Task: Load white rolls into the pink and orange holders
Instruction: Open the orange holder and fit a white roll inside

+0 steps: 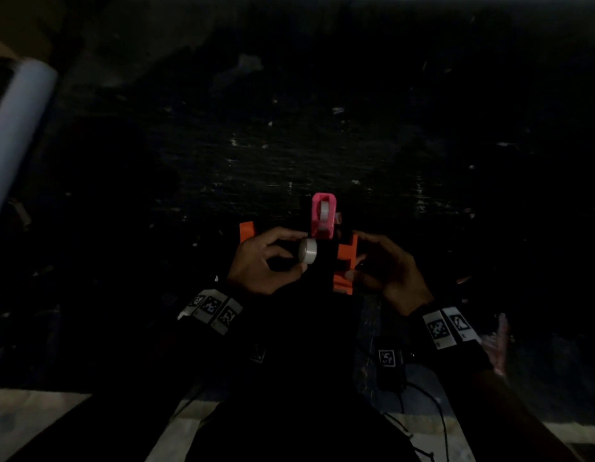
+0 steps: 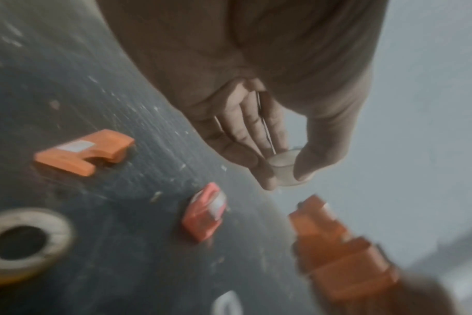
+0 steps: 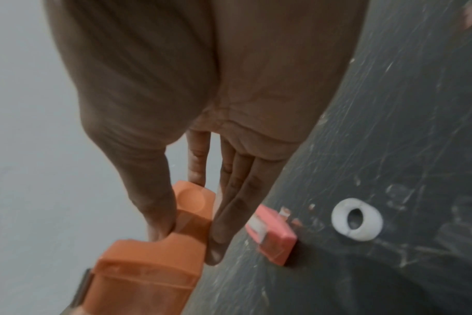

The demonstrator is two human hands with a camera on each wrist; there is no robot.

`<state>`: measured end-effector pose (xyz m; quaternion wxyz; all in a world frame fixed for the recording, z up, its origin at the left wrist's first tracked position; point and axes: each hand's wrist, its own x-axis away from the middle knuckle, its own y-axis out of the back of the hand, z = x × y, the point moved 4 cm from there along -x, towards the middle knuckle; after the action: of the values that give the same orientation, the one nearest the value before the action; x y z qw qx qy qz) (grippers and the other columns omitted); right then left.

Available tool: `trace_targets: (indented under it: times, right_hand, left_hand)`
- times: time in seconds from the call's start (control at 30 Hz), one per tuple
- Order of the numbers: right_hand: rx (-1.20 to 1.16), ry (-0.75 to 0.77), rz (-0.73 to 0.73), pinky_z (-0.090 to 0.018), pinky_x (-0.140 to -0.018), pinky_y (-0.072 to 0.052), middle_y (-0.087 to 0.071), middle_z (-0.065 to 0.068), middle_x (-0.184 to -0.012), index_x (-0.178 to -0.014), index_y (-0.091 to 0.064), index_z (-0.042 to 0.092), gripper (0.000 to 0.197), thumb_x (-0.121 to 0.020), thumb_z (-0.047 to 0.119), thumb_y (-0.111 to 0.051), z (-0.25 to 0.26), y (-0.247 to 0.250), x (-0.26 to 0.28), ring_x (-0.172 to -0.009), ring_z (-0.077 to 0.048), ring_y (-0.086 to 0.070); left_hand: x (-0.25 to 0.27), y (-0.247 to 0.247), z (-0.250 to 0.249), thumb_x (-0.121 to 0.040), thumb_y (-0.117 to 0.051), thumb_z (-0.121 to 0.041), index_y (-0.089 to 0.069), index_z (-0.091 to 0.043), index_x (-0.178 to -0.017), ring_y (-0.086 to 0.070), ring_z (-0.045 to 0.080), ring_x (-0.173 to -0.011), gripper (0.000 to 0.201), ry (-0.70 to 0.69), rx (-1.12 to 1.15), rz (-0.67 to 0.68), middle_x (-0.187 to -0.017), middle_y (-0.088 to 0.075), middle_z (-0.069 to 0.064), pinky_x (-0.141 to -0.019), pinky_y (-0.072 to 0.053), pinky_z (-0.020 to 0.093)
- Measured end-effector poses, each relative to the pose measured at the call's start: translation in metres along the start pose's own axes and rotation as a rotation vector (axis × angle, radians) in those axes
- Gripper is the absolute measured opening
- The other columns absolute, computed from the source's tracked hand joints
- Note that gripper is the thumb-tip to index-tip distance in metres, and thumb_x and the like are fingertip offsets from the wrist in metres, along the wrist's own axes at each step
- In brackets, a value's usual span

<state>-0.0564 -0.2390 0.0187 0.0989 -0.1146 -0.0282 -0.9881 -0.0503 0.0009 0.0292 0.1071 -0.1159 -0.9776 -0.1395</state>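
Observation:
My left hand point(image 1: 298, 252) pinches a small white roll point(image 1: 308, 251) between thumb and fingers, just left of the orange holder point(image 1: 345, 261); the left wrist view shows the same roll point(image 2: 282, 165) in the left hand point(image 2: 284, 180). My right hand point(image 1: 356, 258) grips that orange holder point(image 3: 159, 268) by its narrow end, lifted off the table, thumb on one side and fingers of the right hand point(image 3: 186, 243) on the other. The pink holder point(image 1: 324, 215) stands just behind the hands with a white roll inside it. A second orange piece point(image 1: 246, 231) lies flat on the table.
The dark scratched table point(image 1: 323, 145) stretches far ahead. A pale long roll point(image 1: 19, 105) lies at the far left. A wide tape ring point(image 2: 22, 240) and a white ring point(image 3: 356, 218) lie near the holders. Cables point(image 1: 423, 405) hang at the front edge.

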Motion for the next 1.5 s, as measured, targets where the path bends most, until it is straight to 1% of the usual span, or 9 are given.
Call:
trace_targets:
  times: [0.13,0.33,0.67,0.77,0.93,1.07,1.2,1.33,1.5]
  right_hand:
    - [-0.037,0.001,0.018,-0.024,-0.077,-0.056,-0.072,-0.008,-0.086,-0.132,-0.052,0.004,0.067,-0.071,-0.012,-0.076,0.008,-0.007,-0.001,-0.08,-0.012,-0.068]
    - [-0.053,0.018,0.027,-0.028,-0.084,-0.057,-0.072,-0.013,-0.089,-0.134,-0.052,0.008,0.068,-0.073,-0.009,-0.076,0.027,-0.012,0.0,-0.084,-0.016,-0.069]
    - [0.023,0.091,0.088,-0.028,-0.085,-0.056,-0.072,-0.018,-0.093,-0.136,-0.052,0.013,0.072,-0.072,-0.005,-0.079,0.042,-0.023,-0.006,-0.087,-0.022,-0.07]
    - [0.068,0.097,0.09,-0.029,-0.088,-0.055,-0.073,-0.012,-0.096,-0.135,-0.053,0.017,0.071,-0.072,0.0,-0.081,0.042,-0.023,-0.008,-0.091,-0.017,-0.071]
    - [0.115,0.107,0.097,-0.025,-0.098,-0.049,-0.07,-0.001,-0.114,-0.133,-0.056,0.018,0.071,-0.069,0.004,-0.084,0.039,-0.03,-0.012,-0.108,-0.01,-0.065]
    - [0.064,0.082,0.085,-0.019,-0.086,-0.051,-0.072,0.0,-0.1,-0.132,-0.056,0.013,0.07,-0.069,-0.002,-0.082,0.032,-0.036,-0.016,-0.094,-0.007,-0.068]
    - [-0.068,0.018,0.085,-0.026,-0.083,-0.055,-0.075,0.004,-0.097,-0.133,-0.054,0.012,0.069,-0.072,-0.013,-0.075,0.024,-0.038,-0.02,-0.094,-0.012,-0.07]
    - [-0.046,0.017,0.074,-0.035,-0.088,-0.055,-0.074,-0.009,-0.096,-0.135,-0.053,0.014,0.071,-0.072,-0.009,-0.077,0.021,-0.035,-0.028,-0.094,-0.018,-0.071]
    - [-0.007,0.02,0.073,-0.032,-0.087,-0.055,-0.075,0.002,-0.092,-0.133,-0.053,0.012,0.069,-0.072,-0.01,-0.076,0.022,-0.036,-0.033,-0.091,-0.012,-0.07]
  left_hand:
    - [0.003,0.001,-0.013,-0.08,-0.08,-0.002,-0.066,-0.024,-0.121,-0.069,0.011,-0.11,0.049,0.017,0.18,-0.057,-0.117,-0.073,-0.007,-0.096,-0.056,0.031]
    - [0.006,-0.003,-0.03,-0.082,-0.078,-0.002,-0.066,-0.014,-0.118,-0.07,0.011,-0.11,0.039,-0.017,0.317,-0.112,-0.115,-0.075,-0.003,-0.09,-0.055,0.024]
    - [0.005,-0.006,-0.038,-0.078,-0.081,-0.003,-0.069,-0.022,-0.111,-0.066,0.009,-0.116,0.04,-0.11,0.209,-0.053,-0.113,-0.074,-0.014,-0.1,-0.053,0.03]
    - [0.005,-0.004,-0.038,-0.078,-0.081,-0.003,-0.069,-0.022,-0.111,-0.067,0.004,-0.114,0.04,-0.101,0.198,-0.052,-0.111,-0.074,-0.017,-0.098,-0.052,0.024]
    - [0.004,-0.003,-0.039,-0.079,-0.082,-0.008,-0.07,-0.022,-0.116,-0.068,0.007,-0.112,0.041,-0.108,0.123,-0.018,-0.114,-0.074,-0.011,-0.1,-0.053,0.031]
    - [0.002,-0.005,-0.038,-0.077,-0.084,-0.01,-0.064,-0.019,-0.128,-0.067,0.005,-0.114,0.056,-0.073,0.136,-0.029,-0.116,-0.075,-0.007,-0.101,-0.051,0.028]
    - [-0.007,0.017,-0.026,-0.079,-0.083,-0.023,-0.059,-0.026,-0.133,-0.067,0.007,-0.113,0.058,-0.106,-0.003,-0.035,-0.124,-0.069,-0.007,-0.098,-0.052,0.026]
    - [-0.026,0.07,0.022,-0.072,-0.07,-0.038,-0.067,-0.029,-0.118,-0.07,0.01,-0.093,0.047,-0.01,-0.328,-0.278,-0.111,-0.07,-0.002,-0.089,-0.058,0.038]
    - [-0.053,0.093,0.092,-0.056,-0.079,-0.057,-0.049,-0.035,-0.141,-0.067,0.037,-0.104,0.093,0.247,-0.715,-0.113,-0.14,-0.042,0.015,-0.096,-0.055,0.044]
